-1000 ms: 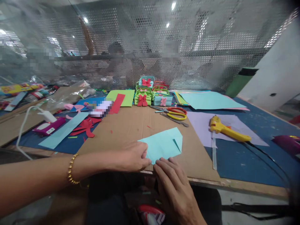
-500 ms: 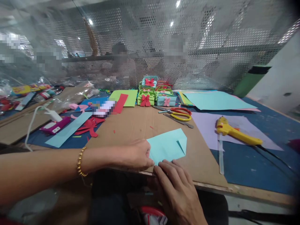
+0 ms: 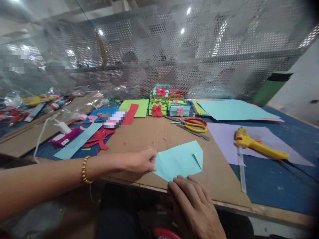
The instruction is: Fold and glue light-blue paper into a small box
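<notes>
A folded light-blue paper (image 3: 178, 161) lies on the brown cardboard near the table's front edge, with a small dark slit in its fold at the right. My left hand (image 3: 143, 160), a gold bead bracelet on its wrist, is closed on the paper's left end, thumb and curled fingers together. At the paper's near edge rests my right hand (image 3: 195, 199), palm down with its fingers stretched out and lying flat, the fingertips touching the paper.
Scissors (image 3: 195, 125) lie beyond the paper; a yellow glue gun (image 3: 261, 146) sits on purple paper (image 3: 224, 132) to the right. Small paper bags with bows (image 3: 157, 109) stand at the back. Red scraps (image 3: 99, 138) and a purple power socket (image 3: 63, 137) are left.
My left hand has slid up and a little left along the paper's end, away from my right hand's fingertips. The view has shifted slightly, so the table items appear lower and further right.
</notes>
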A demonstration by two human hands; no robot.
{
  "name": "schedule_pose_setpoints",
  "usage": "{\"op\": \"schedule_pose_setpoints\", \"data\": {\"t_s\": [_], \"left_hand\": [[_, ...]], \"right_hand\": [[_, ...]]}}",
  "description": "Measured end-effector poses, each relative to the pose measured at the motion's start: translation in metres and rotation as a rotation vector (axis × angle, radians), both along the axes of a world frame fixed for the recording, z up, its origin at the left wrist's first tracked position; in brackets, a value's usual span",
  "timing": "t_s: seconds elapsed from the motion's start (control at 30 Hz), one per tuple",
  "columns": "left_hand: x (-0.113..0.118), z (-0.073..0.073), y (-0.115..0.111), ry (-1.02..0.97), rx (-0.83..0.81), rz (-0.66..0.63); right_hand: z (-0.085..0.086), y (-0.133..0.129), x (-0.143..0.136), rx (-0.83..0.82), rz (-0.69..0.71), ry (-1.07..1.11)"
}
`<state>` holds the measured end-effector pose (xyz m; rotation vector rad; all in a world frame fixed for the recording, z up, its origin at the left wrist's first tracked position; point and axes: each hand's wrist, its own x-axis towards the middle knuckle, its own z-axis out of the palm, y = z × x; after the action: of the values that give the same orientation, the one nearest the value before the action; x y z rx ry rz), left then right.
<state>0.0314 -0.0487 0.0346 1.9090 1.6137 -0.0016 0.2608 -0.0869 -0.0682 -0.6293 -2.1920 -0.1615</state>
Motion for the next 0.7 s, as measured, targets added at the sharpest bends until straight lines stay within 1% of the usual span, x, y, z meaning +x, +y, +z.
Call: {"op": "schedule_pose_setpoints", "data": {"t_s": [0.1,0.2,0.3,0.4,0.53,0.7], "left_hand": [[0.001,0.001,-0.007,-0.014,-0.004,0.004],[0.01,0.006,-0.015,0.052,0.039,0.038],[0.015,0.009,-0.019,0.101,0.05,0.032],[0.011,0.006,-0.018,0.083,0.046,0.022],[0.002,0.003,-0.015,0.075,0.017,0.008],[0.002,0.007,-0.012,0.079,-0.011,0.0]], "right_hand": [[-0.001,0.0,0.001,-0.017,-0.004,-0.039],[0.0,0.001,0.003,0.005,-0.003,-0.098],[0.001,0.003,0.004,0.049,-0.023,-0.109],[0.001,0.004,0.004,0.06,-0.042,-0.112],[0.003,0.004,0.005,0.062,-0.031,-0.14],[0.003,0.004,0.006,0.079,-0.026,-0.155]]}}
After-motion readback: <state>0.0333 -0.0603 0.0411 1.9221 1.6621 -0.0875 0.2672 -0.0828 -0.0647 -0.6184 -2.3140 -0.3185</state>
